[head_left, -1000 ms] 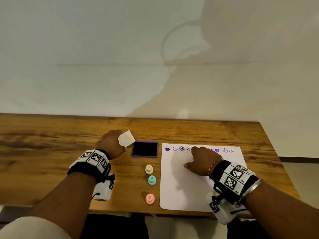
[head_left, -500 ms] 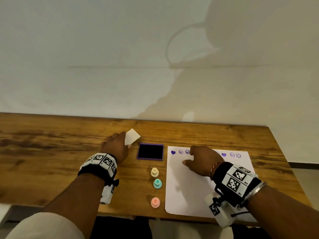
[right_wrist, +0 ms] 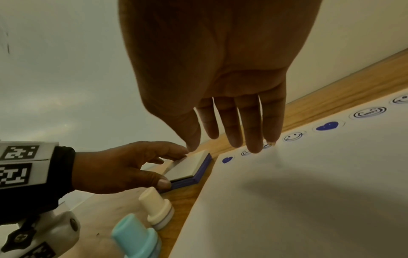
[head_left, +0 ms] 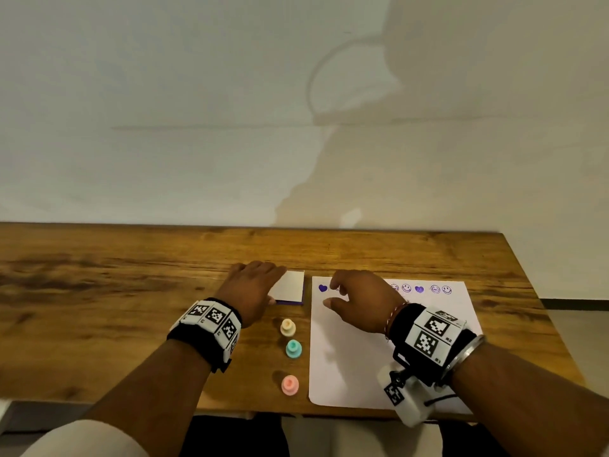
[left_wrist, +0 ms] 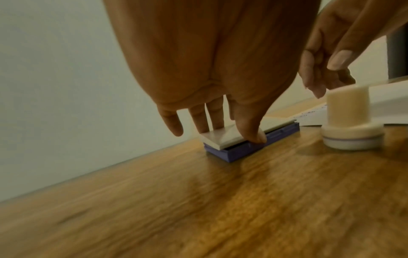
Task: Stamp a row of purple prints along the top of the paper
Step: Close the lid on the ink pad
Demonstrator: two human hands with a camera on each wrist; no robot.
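lid [head_left: 290,286] on purple ink pad [left_wrist: 243,150]

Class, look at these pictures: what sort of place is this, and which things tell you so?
Probably a plain craft desk: a wooden table against a bare wall, with small stamps and stamped paper.

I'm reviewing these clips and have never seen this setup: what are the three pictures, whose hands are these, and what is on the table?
No machine here: a person wears one camera on the head and one on each wrist. The head view looks down at a wooden table. The left hand holds a white lid on the purple ink pad. The right hand hovers open over the paper, holding nothing. A row of purple prints, hearts and smileys, runs along its top. Cream, teal and pink stampers stand between the hands. Each wrist view looks along that hand's fingers.
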